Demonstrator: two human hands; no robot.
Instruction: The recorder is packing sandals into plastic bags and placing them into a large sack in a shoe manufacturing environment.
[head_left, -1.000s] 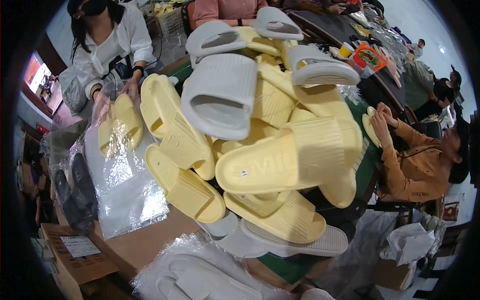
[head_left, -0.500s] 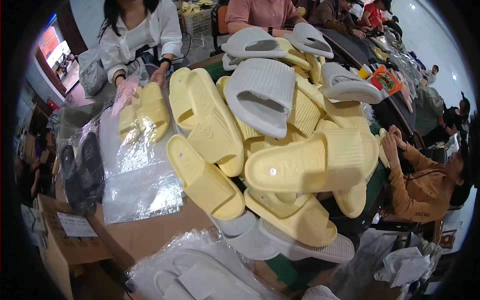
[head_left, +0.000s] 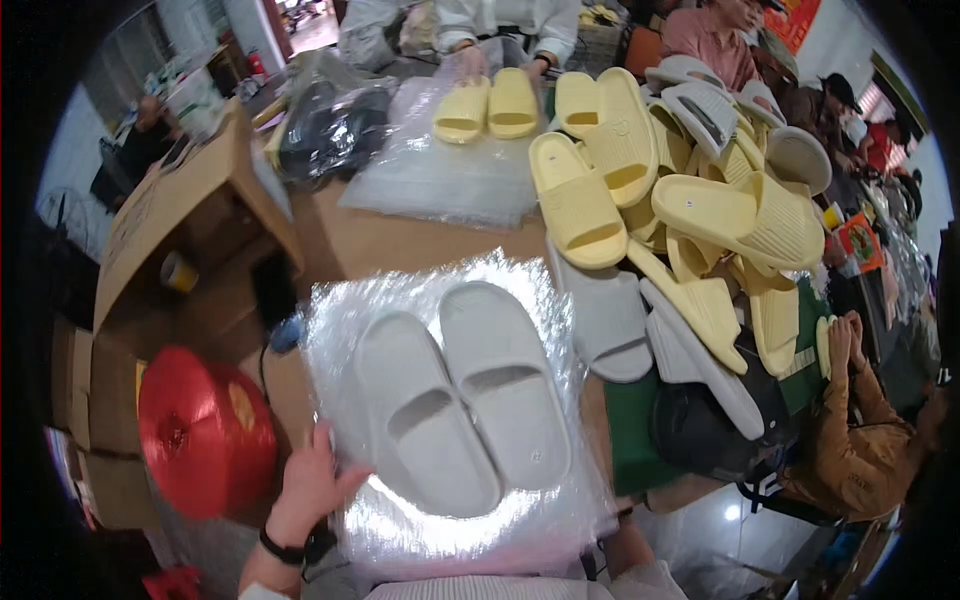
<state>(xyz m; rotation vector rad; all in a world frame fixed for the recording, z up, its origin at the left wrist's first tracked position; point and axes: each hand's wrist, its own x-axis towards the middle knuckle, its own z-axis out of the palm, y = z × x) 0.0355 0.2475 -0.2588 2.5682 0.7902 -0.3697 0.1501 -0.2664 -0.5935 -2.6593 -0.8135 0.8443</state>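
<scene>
A pair of light grey slide slippers (head_left: 520, 430) lies side by side on a clear, shiny plastic bag (head_left: 400, 545) right in front of me. Whether the slippers are inside the bag or on top of it, I cannot tell. At the bag's lower left edge is my left hand (head_left: 312, 482), thumb and a finger spread apart. My right hand (head_left: 622, 535) shows only in part by the lower right corner of the bag, which hides its fingers. A heap of yellow slippers (head_left: 580, 205) mixed with grey ones (head_left: 612, 320) lies beyond, to the right.
To the left stand a red roll (head_left: 205, 432) and an open cardboard box (head_left: 180, 190). Bagged black slippers (head_left: 325, 130) lie beyond. Across the table a co-worker's hands (head_left: 540, 65) are at yellow slippers on flat bags (head_left: 440, 195). Another person (head_left: 865, 430) sits at the right.
My view has swung down and left, so the bagged-looking grey pair now sits mid-picture. Both my hands have come into view beside it.
</scene>
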